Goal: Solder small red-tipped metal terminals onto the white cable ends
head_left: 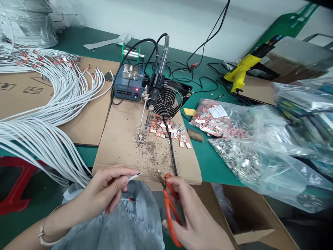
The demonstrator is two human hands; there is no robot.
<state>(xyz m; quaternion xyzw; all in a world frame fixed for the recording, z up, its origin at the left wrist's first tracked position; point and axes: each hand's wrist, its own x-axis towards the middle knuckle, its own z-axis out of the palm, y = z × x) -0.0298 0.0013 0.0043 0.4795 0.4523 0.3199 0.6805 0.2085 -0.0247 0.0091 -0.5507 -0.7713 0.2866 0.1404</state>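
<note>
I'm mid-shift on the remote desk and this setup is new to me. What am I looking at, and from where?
No robot here: these are a person's two bare hands, seen by one head-worn camera looking forward and down. The left hand pinches a white cable near its end; the right hand holds orange-handled scissors. On the green table are cardboard, a soldering iron, a blue control box, a fan and loose connectors. Bundled cables fill the picture's left side, bags of small parts its right.
</note>
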